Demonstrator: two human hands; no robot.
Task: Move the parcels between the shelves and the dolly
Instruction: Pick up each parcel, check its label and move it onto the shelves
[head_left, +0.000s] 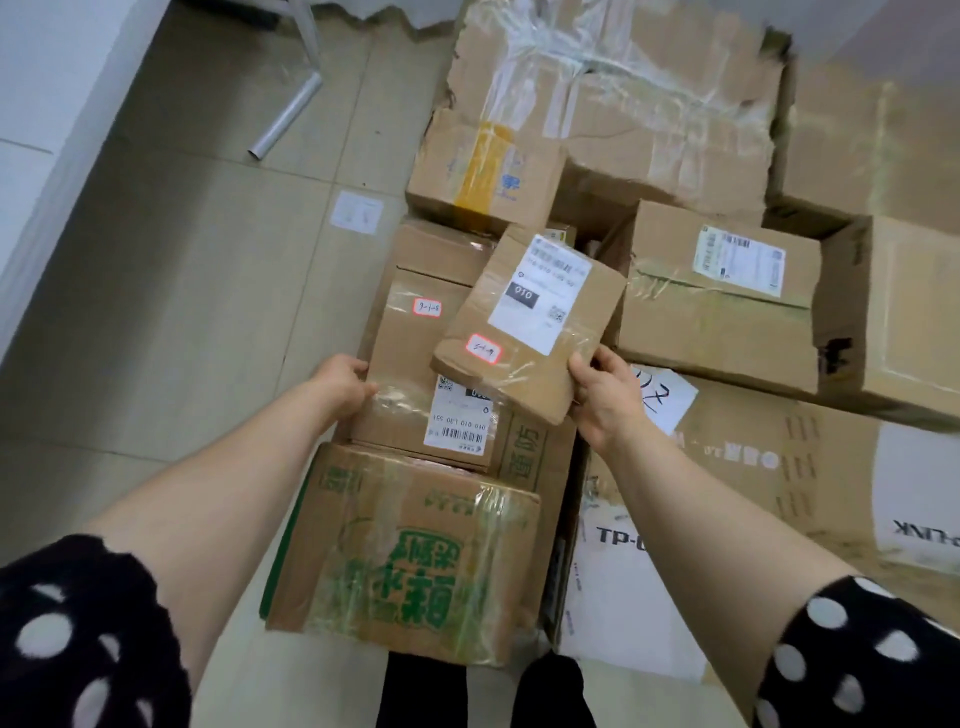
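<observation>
Right hand (605, 395): grip closed on the near right corner of a flat parcel (530, 322), thumb on top, the other fingers mostly hidden beneath it. The flat parcel is tilted, its far end higher, and sits over the stack with its near left corner overlapping the taped carton (410, 364) below. It carries a white shipping label and a small red-bordered sticker near the low edge. Left hand (343, 384): grip closed on the left edge of the taped carton, thumb lying on the top face, fingertips curled over the side. That carton bears its own red-bordered sticker and a white barcode label. It rests in part on a green-printed carton (405, 551) nearest the person. Beyond lie a yellow-taped box (483, 171) and a large crumpled carton (623, 93); to the right, a labelled box (717, 312) sits above a TP-LINK carton (779, 493). All are massed on the tiled floor (182, 291). A roll of clear film (285, 117) lies on the floor well apart to the left.
</observation>
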